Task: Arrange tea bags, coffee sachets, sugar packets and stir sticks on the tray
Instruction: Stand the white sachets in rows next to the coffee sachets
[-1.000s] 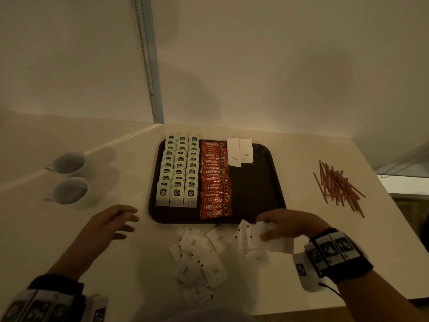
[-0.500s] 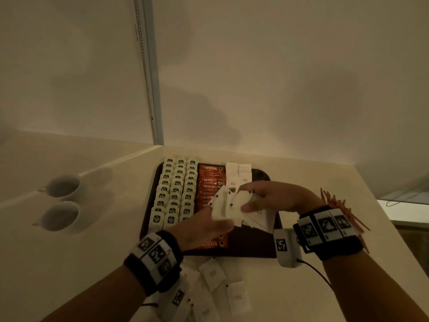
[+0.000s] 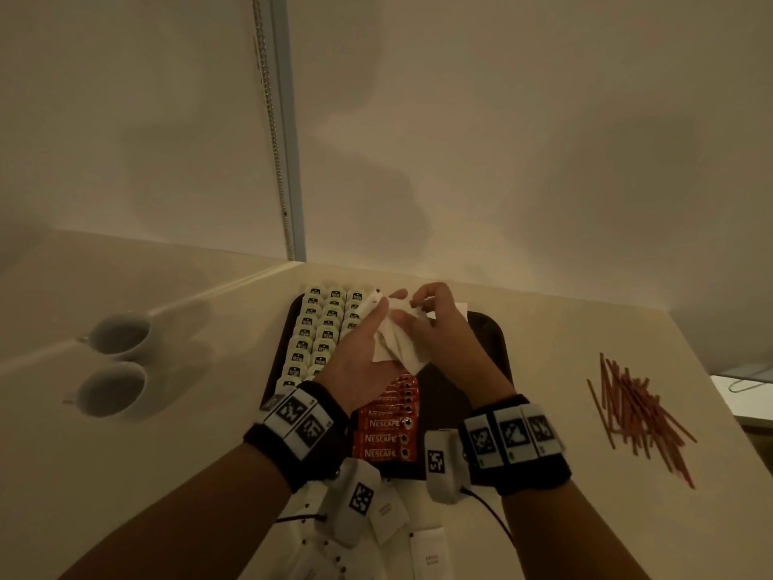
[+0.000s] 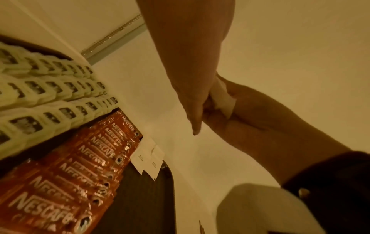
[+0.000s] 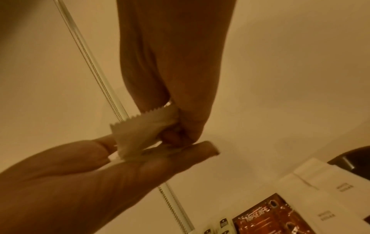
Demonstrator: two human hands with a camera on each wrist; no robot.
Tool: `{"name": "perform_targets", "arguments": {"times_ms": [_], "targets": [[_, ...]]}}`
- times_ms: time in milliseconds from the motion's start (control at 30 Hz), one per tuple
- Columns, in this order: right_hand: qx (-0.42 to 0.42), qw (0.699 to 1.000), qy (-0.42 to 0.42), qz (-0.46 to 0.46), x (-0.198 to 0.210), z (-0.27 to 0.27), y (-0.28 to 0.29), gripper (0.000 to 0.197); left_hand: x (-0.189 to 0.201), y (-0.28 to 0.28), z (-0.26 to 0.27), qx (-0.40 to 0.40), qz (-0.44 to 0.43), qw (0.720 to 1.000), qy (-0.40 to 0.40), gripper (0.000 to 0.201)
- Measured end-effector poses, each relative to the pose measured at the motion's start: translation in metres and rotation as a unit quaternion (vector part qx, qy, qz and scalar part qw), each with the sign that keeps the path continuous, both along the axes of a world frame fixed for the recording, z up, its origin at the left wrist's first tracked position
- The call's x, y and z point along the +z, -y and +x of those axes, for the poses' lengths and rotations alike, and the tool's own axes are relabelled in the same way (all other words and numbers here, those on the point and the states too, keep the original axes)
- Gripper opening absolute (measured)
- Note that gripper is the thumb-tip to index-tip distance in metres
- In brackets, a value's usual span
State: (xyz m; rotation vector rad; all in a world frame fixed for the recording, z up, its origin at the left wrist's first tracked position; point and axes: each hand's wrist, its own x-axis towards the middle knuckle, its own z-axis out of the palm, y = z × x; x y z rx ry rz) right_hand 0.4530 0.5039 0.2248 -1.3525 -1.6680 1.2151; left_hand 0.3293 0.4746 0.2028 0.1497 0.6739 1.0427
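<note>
A: What's on the tray (image 3: 493,341)?
B: Dark tray on the tabletop (image 3: 209,454). Left part: three cols of tea bags (image 3: 311,334), pale w/ a small dark label, print too small to read. Next to them one col of red coffee sachets (image 3: 387,429), overlapping, each reads "NESCAFÉ" in white; wrist view shows a second word under it, too blurred to read. Far end, rt of the sachets: two white sugar packets (image 4: 148,159) lying flat side by side, tiny dark print, not legible.

A: Hands?
B: Both above the tray, around a bunch of white sugar pkts (image 3: 397,345). Left hand (image 3: 359,357) has the bunch lying across its palm w/ fingers fairly straight, thumb on top. Right hand (image 3: 439,328) pinches one pkt w/ a zigzag edge (image 5: 140,126) betw. thumb and fingertips.

A: Rest of the stuff?
B: More white pkts (image 3: 418,542) loose on the tabletop, near edge, below the wrists, off the tray. Stir sticks (image 3: 640,412), reddish-brown, in a loose pile on the tabletop well rt of the tray. Two white cups (image 3: 115,362) left of the tray, one behind the other; contents can't be made out.
</note>
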Motion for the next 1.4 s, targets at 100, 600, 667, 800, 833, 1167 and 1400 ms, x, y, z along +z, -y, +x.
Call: {"name": "perform_targets", "arguments": {"times_ms": [100,600,667,800,833,1167,1400], "targets": [[0.005,1.000,-0.004,0.030,-0.006,-0.013,-0.002,0.007,-0.008,0.004,0.004,0.006,0.029,1.000,-0.004,0.037],[-0.005,0.998,0.041,0.055,-0.012,0.004,0.025,0.024,-0.004,0.009,-0.015,-0.006,0.067,0.984,-0.166,0.023],[-0.001,0.999,0.033,0.043,-0.013,0.004,0.025,0.021,-0.003,0.010,-0.015,-0.002,0.051,0.983,-0.174,0.026],[-0.011,0.999,-0.030,-0.005,-0.011,0.010,0.025,0.010,-0.006,0.008,-0.023,0.019,0.040,0.978,-0.203,0.023],[-0.023,0.997,-0.071,-0.027,-0.009,0.013,0.026,0.011,-0.007,0.008,-0.025,0.024,0.049,0.975,-0.214,0.018],[-0.043,0.939,-0.297,-0.167,-0.008,0.011,0.029,0.014,0.005,0.016,-0.020,-0.036,0.142,0.928,-0.343,0.020],[-0.018,0.959,-0.240,-0.153,-0.017,0.015,0.032,0.005,0.005,0.011,-0.024,-0.004,0.125,0.896,-0.427,0.020]]}}
